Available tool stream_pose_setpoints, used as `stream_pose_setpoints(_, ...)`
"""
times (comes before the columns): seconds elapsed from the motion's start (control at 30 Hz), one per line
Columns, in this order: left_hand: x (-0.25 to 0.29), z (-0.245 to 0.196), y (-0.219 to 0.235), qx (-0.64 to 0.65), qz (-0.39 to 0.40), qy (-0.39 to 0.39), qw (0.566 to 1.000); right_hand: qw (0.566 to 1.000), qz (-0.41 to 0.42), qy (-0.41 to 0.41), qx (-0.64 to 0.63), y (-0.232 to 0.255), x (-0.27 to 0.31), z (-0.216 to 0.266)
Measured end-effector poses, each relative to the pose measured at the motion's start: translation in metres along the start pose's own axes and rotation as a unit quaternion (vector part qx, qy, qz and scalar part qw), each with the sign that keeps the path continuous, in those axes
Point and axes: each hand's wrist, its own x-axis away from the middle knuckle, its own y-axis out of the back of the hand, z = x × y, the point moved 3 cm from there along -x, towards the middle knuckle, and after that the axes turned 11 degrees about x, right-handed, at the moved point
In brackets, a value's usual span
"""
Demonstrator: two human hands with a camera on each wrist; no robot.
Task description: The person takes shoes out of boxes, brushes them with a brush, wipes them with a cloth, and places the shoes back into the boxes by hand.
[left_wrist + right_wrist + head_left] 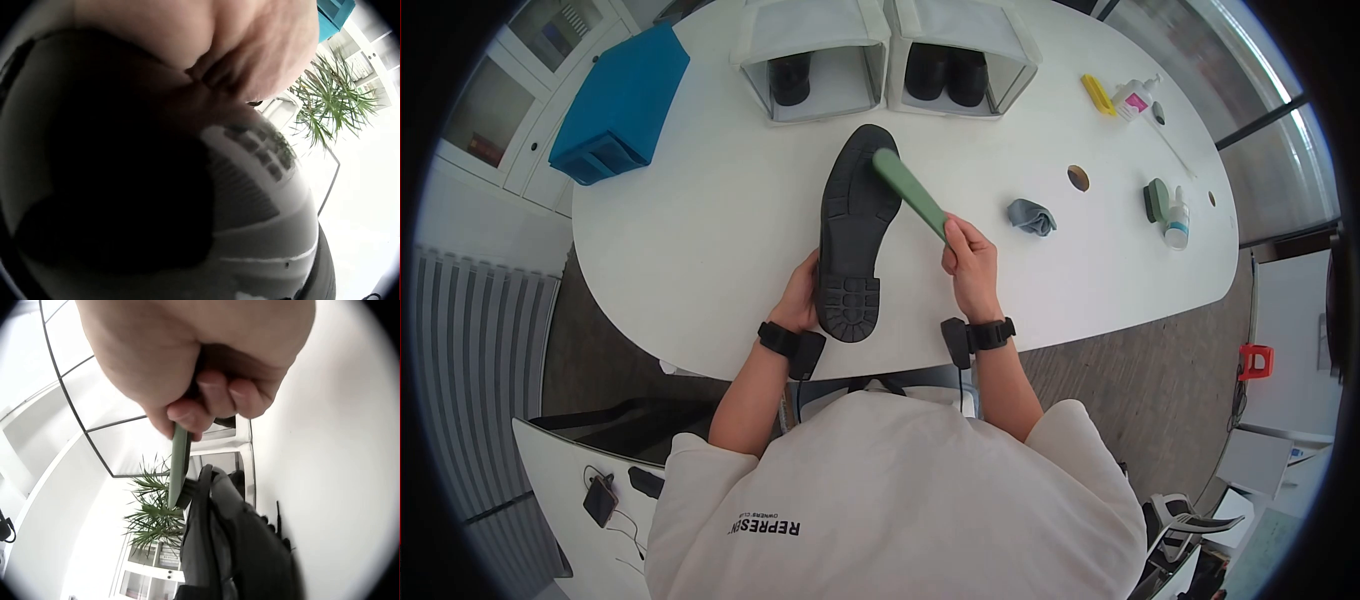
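Observation:
A black shoe (pixel 850 230) is held over the white table with its sole facing up, toe pointing away from the person. My left hand (pixel 799 298) grips it at the heel end; in the left wrist view the hand (pixel 250 44) lies against the glossy black upper (pixel 262 206), its fingertips hidden. My right hand (pixel 973 265) pinches the handle of a green brush (pixel 915 195), whose head is at the toe part of the sole. In the right wrist view curled fingers hold the brush (pixel 179 462), and its dark bristles meet the edge of the shoe (pixel 231 544).
Two white boxes (pixel 810 30) with black shoes inside stand at the back. A blue box (pixel 622 100) is back left. On the right lie a grey cloth (pixel 1032 217), a green brush (pixel 1156 201), a spray bottle (pixel 1177 222), a pump bottle (pixel 1135 98) and a yellow item (pixel 1098 94).

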Motion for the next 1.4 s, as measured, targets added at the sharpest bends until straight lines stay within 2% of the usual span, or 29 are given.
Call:
stream_pose_setpoints(0.07, -0.002, 0.001, 0.003, -0.001, 0.005, -0.007, 1.000, 1.000, -0.014, 0.001, -0.013, -0.006, 0.002, 0.009)
stream_pose_setpoints(0.13, -0.001, -0.002, 0.003, -0.003, 0.010, -0.016, 1.000, 0.991, 0.095, 0.014, 0.093, -0.015, 0.006, 0.014)
stream_pose_setpoints(0.17, -0.001, -0.002, 0.003, -0.002, 0.014, -0.012, 1.000, 0.991, 0.096, 0.014, 0.093, -0.018, 0.007, 0.014)
stream_pose_setpoints(0.27, -0.002, 0.001, 0.003, -0.010, 0.001, -0.023, 1.000, 1.000, 0.021, 0.007, 0.010, -0.027, 0.009, 0.012)
stream_pose_setpoints(0.33, -0.001, -0.001, 0.003, -0.022, -0.015, -0.039, 0.999, 0.997, 0.054, 0.009, 0.048, -0.026, 0.012, 0.012)
stream_pose_setpoints(0.4, -0.001, -0.001, 0.004, -0.002, 0.009, -0.010, 1.000, 0.993, 0.082, 0.009, 0.085, -0.022, 0.017, 0.011)
stream_pose_setpoints(0.5, 0.002, -0.001, 0.000, -0.017, 0.001, -0.019, 1.000, 0.997, 0.030, 0.010, 0.077, -0.014, 0.020, 0.004)
stream_pose_setpoints(0.57, 0.002, 0.000, -0.002, -0.018, 0.000, -0.027, 0.999, 0.996, -0.079, -0.012, -0.043, -0.001, 0.014, -0.007)
stream_pose_setpoints(0.63, 0.002, -0.002, -0.002, -0.018, -0.001, -0.037, 0.999, 0.997, -0.059, -0.021, -0.041, 0.010, 0.015, -0.010)
stream_pose_setpoints(0.7, 0.001, -0.001, -0.001, 0.009, 0.006, -0.019, 1.000, 1.000, 0.000, -0.012, 0.011, 0.014, 0.019, -0.011)
stream_pose_setpoints(0.83, 0.000, 0.000, -0.002, -0.020, -0.014, -0.011, 1.000, 0.998, -0.051, -0.017, -0.036, 0.015, 0.022, -0.012)
stream_pose_setpoints(0.9, 0.001, -0.002, 0.000, -0.007, 0.011, -0.024, 1.000, 0.998, 0.034, -0.019, 0.053, 0.008, 0.026, -0.012)
stream_pose_setpoints(1.03, -0.002, -0.001, 0.006, -0.012, 0.007, -0.023, 1.000, 1.000, 0.014, -0.010, 0.009, -0.010, 0.020, -0.003)
stream_pose_setpoints(1.13, -0.002, -0.002, 0.008, 0.002, 0.017, -0.031, 0.999, 0.999, 0.046, -0.004, 0.027, -0.020, 0.013, 0.007)
stream_pose_setpoints(1.2, 0.000, -0.002, 0.003, -0.011, 0.028, -0.011, 0.999, 0.984, 0.112, 0.032, 0.132, -0.027, 0.017, 0.021)
stream_pose_setpoints(1.23, 0.000, -0.001, 0.002, -0.011, 0.028, -0.012, 0.999, 0.984, 0.113, 0.032, 0.132, -0.027, 0.016, 0.019)
stream_pose_setpoints(1.3, 0.000, -0.001, 0.001, -0.013, 0.015, -0.034, 0.999, 0.999, 0.014, 0.013, 0.040, -0.021, 0.013, 0.008)
stream_pose_setpoints(1.4, 0.001, -0.001, -0.001, -0.001, -0.002, -0.042, 0.999, 1.000, -0.027, -0.004, -0.011, -0.010, 0.018, -0.002)
